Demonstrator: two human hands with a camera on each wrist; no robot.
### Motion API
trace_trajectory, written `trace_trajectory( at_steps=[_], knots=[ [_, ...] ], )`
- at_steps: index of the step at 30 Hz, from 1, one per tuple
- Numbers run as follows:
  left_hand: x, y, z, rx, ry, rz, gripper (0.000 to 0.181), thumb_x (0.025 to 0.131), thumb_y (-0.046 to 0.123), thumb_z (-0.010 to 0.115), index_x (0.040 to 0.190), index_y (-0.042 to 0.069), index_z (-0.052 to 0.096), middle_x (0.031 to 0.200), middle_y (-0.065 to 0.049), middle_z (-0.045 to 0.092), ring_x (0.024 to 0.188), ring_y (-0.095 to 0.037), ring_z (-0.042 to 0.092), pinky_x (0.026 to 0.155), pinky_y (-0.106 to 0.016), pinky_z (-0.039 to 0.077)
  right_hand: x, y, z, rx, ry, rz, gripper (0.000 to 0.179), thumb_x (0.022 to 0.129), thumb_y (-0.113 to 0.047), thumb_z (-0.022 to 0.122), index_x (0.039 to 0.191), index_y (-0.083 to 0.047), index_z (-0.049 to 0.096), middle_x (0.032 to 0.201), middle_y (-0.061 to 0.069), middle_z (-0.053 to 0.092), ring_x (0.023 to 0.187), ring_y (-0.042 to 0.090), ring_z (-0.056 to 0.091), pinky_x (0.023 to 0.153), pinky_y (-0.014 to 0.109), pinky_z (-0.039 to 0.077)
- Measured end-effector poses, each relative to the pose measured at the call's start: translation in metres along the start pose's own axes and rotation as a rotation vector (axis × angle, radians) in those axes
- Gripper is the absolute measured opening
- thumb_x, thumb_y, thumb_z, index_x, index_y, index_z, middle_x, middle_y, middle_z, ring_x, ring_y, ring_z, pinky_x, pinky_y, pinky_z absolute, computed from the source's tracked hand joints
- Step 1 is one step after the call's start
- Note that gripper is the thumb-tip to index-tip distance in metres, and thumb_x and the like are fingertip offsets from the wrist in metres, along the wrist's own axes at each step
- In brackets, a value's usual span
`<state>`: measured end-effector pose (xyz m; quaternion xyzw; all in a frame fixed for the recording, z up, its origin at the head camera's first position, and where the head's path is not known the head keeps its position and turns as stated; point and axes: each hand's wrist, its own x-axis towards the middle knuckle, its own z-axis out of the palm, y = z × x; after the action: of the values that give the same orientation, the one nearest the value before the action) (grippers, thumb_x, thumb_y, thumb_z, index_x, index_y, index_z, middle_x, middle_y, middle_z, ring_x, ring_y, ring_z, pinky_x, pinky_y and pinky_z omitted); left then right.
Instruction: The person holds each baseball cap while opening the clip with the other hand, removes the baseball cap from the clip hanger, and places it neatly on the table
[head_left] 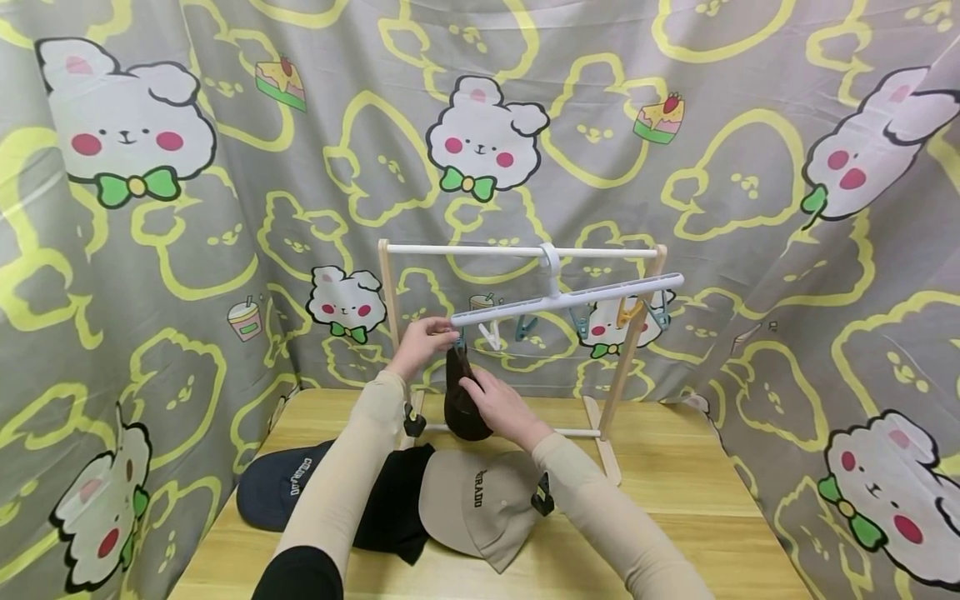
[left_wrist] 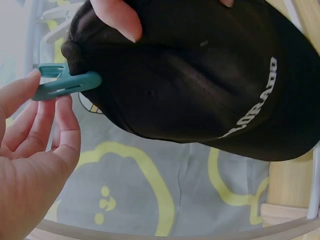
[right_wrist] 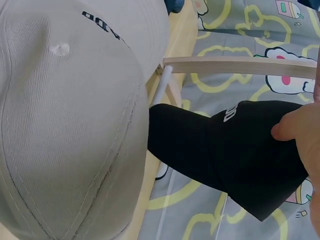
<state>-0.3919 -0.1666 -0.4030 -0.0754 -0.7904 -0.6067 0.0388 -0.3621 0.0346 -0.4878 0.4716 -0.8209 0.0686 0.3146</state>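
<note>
My left hand (head_left: 418, 348) pinches a teal clip (left_wrist: 67, 87) at the low left end of a pale clip hanger (head_left: 600, 293). The clip overlaps the back edge of a black baseball cap (left_wrist: 175, 85) in the left wrist view. White lettering runs across the cap's front, and its brim hangs downward. My right hand (head_left: 510, 407) grips that cap from the right, with the thumb (right_wrist: 286, 129) on its outer side. The hanger hooks over the white bar (head_left: 465, 250) of a rack and tilts, its right end higher.
Along the hanger hang several other clips, among them a white clip (head_left: 490, 336) and an orange clip (head_left: 628, 312). On the wooden table (head_left: 660, 517) in front of the rack lie a navy cap (head_left: 266, 487), a black cap (head_left: 393, 508) and a beige cap (head_left: 465, 500). A patterned curtain (head_left: 300, 167) surrounds the table.
</note>
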Motion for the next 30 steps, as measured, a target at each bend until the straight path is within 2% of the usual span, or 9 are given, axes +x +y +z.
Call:
trace_trajectory(
  at_steps=[3, 5, 9, 11, 13, 15, 18, 24, 30],
  knots=[
    [0.001, -0.001, -0.002, -0.061, -0.038, -0.044, 0.043, 0.095, 0.016, 0.064, 0.132, -0.004, 0.055, 0.127, -0.022, 0.06, 0.108, -0.025, 0.063, 0.1, -0.046, 0.051, 0.001, 0.0, -0.001, -0.011, 0.027, -0.021, 0.032, 0.093, 0.003, 0.057, 0.125, -0.004, 0.054, 0.124, 0.015, 0.055, 0.11, 0.025, 0.059, 0.082, 0.035, 0.055],
    [0.003, -0.002, -0.003, -0.1, -0.064, -0.076, 0.043, 0.096, 0.018, 0.062, 0.133, -0.003, 0.054, 0.123, -0.017, 0.061, 0.106, -0.022, 0.062, 0.1, -0.045, 0.05, 0.002, 0.0, -0.001, -0.012, 0.035, -0.023, 0.031, 0.093, 0.003, 0.056, 0.123, -0.003, 0.054, 0.122, 0.015, 0.056, 0.109, 0.025, 0.059, 0.082, 0.034, 0.055],
    [0.006, -0.005, -0.005, -0.196, -0.102, -0.128, 0.04, 0.098, 0.018, 0.057, 0.133, -0.001, 0.055, 0.103, 0.001, 0.064, 0.093, -0.013, 0.059, 0.094, -0.038, 0.046, 0.002, 0.0, 0.0, -0.021, 0.026, -0.01, 0.031, 0.094, 0.003, 0.055, 0.124, -0.003, 0.053, 0.121, 0.014, 0.056, 0.11, 0.025, 0.058, 0.084, 0.034, 0.055],
    [0.008, -0.006, -0.006, -0.245, -0.128, -0.138, 0.038, 0.099, 0.019, 0.054, 0.133, 0.0, 0.055, 0.095, 0.006, 0.066, 0.087, -0.01, 0.057, 0.089, -0.035, 0.042, 0.002, 0.0, -0.001, -0.016, 0.028, -0.003, 0.031, 0.093, 0.002, 0.056, 0.124, -0.003, 0.053, 0.122, 0.015, 0.056, 0.11, 0.025, 0.058, 0.085, 0.034, 0.055],
    [0.009, -0.007, -0.007, -0.29, -0.16, -0.139, 0.038, 0.1, 0.019, 0.051, 0.134, 0.002, 0.056, 0.098, 0.005, 0.07, 0.084, -0.008, 0.055, 0.084, -0.032, 0.037, 0.002, 0.0, -0.002, -0.004, 0.035, 0.002, 0.032, 0.092, 0.002, 0.057, 0.124, -0.003, 0.053, 0.123, 0.015, 0.056, 0.11, 0.025, 0.059, 0.087, 0.034, 0.054],
    [0.01, -0.006, -0.008, -0.321, -0.196, -0.136, 0.038, 0.101, 0.02, 0.049, 0.135, 0.005, 0.056, 0.109, 0.004, 0.071, 0.084, -0.008, 0.053, 0.081, -0.031, 0.034, 0.003, 0.0, -0.003, 0.011, 0.048, 0.005, 0.033, 0.091, 0.002, 0.059, 0.124, -0.003, 0.053, 0.123, 0.015, 0.056, 0.11, 0.025, 0.059, 0.088, 0.035, 0.054],
    [0.009, -0.005, -0.009, -0.346, -0.238, -0.134, 0.04, 0.102, 0.021, 0.047, 0.139, 0.008, 0.053, 0.119, 0.006, 0.068, 0.088, -0.009, 0.05, 0.078, -0.029, 0.031, 0.003, 0.0, -0.005, 0.03, 0.066, 0.012, 0.033, 0.091, 0.001, 0.059, 0.123, -0.003, 0.054, 0.124, 0.016, 0.056, 0.109, 0.026, 0.06, 0.089, 0.036, 0.054],
    [0.007, -0.006, -0.013, -0.386, -0.256, -0.155, 0.044, 0.103, 0.019, 0.048, 0.145, 0.005, 0.045, 0.105, 0.016, 0.068, 0.089, -0.011, 0.049, 0.083, -0.03, 0.032, 0.003, 0.001, -0.004, 0.044, 0.084, 0.017, 0.03, 0.092, 0.001, 0.056, 0.121, -0.002, 0.055, 0.122, 0.015, 0.057, 0.107, 0.026, 0.061, 0.089, 0.037, 0.055],
    [0.006, -0.007, -0.014, -0.365, -0.241, -0.15, 0.045, 0.103, 0.017, 0.048, 0.146, 0.002, 0.041, 0.097, 0.015, 0.066, 0.089, -0.01, 0.048, 0.082, -0.028, 0.035, 0.002, 0.001, -0.003, 0.043, 0.093, 0.013, 0.031, 0.091, 0.0, 0.059, 0.122, -0.003, 0.055, 0.122, 0.015, 0.057, 0.106, 0.025, 0.06, 0.088, 0.035, 0.054]
  ],
)
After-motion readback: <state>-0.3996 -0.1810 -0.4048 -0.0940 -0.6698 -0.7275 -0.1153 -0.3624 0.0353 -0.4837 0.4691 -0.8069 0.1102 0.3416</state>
